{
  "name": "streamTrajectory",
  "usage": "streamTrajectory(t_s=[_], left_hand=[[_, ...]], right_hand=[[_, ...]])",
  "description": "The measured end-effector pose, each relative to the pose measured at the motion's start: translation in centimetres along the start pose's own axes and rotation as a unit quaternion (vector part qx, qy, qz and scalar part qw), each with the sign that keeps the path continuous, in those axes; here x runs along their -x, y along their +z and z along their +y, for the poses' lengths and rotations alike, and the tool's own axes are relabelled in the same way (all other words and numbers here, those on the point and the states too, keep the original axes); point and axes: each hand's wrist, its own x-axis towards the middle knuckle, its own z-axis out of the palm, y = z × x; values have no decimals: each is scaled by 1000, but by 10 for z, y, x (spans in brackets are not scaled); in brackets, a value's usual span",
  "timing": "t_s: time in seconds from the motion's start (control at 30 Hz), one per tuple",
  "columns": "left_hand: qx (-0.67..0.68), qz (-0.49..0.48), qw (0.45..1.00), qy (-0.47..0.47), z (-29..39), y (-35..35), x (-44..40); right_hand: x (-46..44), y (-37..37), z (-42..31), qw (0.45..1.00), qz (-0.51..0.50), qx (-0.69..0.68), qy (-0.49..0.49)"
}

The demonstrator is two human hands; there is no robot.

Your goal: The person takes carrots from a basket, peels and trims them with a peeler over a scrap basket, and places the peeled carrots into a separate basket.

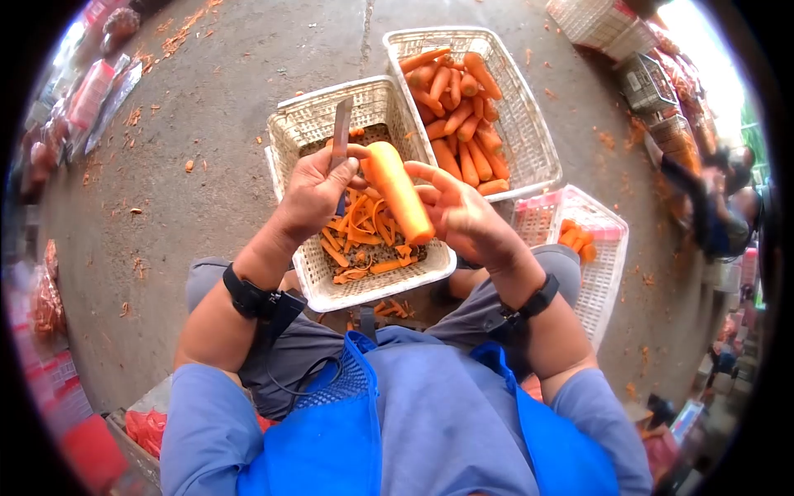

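blue vest (322,438) below, hands (310,197) holding knife (341,132) and carrot (398,192).

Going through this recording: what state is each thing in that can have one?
Carrot: peeled, held
Knife: blade bare, pointing away
Left hand: closed on knife and carrot
Right hand: open, at carrot's side
Middle basket: peelings inside
Far basket: partly filled with carrots
Pinkish basket: a few orange pieces inside

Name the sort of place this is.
Probably a market or produce-packing area: a white basket of carrots, another catching orange peelings, and scraps strewn on the concrete floor.
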Motion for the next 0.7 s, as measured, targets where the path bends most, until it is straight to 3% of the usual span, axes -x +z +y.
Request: streamTrajectory(t_s=[0.07, 0.13, 0.2, 0.3, 0.4, 0.43, 0.7], left_hand=[[-23, -10, 999, 36, -2, 8, 2], [-120, -28, 981, 151, -6, 13, 4], [-214, -58, 938, 268, -5, 15, 4], [-235, -14, 961, 148, 7, 9, 16], [-309, 4, 933, 185, 5, -1, 16], [-344, 16, 909, 235, 5, 1, 17], [-436, -26, 873, 217, 10, 5, 23]], right_hand=[[-4, 0, 7, 992, 121, -34, 31], [-16, -4, 24, 968, 213, 129, 5], [-15, -7, 26, 951, 235, 202, -3], [-12, -2, 12, 961, 194, 198, -24], [-11, -2, 13, 954, 189, 233, 4], [-12, -1, 15, 950, 177, 256, 9], [-19, 8, 26, 940, 167, 298, -5]])
